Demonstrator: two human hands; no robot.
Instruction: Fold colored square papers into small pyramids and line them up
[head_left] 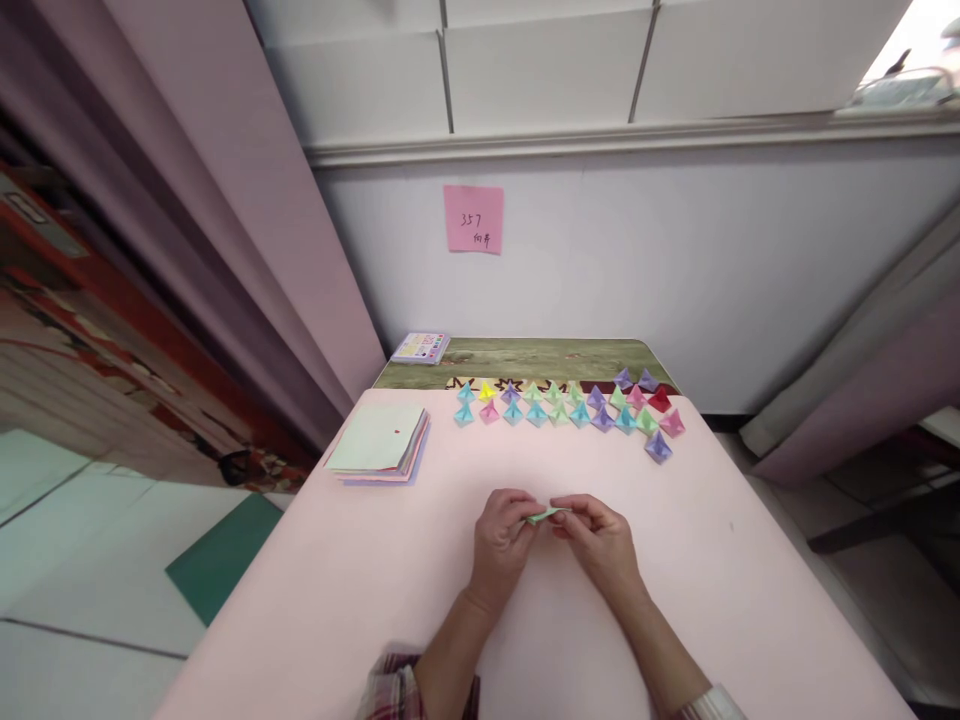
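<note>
Between my two hands is a small piece of folded light-green paper (545, 515), held just above the pink tabletop. My left hand (501, 540) pinches its left end between thumb and fingers. At its right end, my right hand (600, 540) pinches it the same way, and the fingertips hide part of the paper. Beyond my hands stand rows of small folded paper pieces (536, 413) in blue, green, purple, pink, yellow and red. The nearest of them is a purple folded piece (658, 447) to the right.
A stack of square coloured paper (379, 438) lies at the table's left side. A small packet (421, 347) rests at the far left corner on a wood-patterned surface (540, 358). A pink note (474, 219) hangs on the wall. A green sheet (225, 555) is on the floor.
</note>
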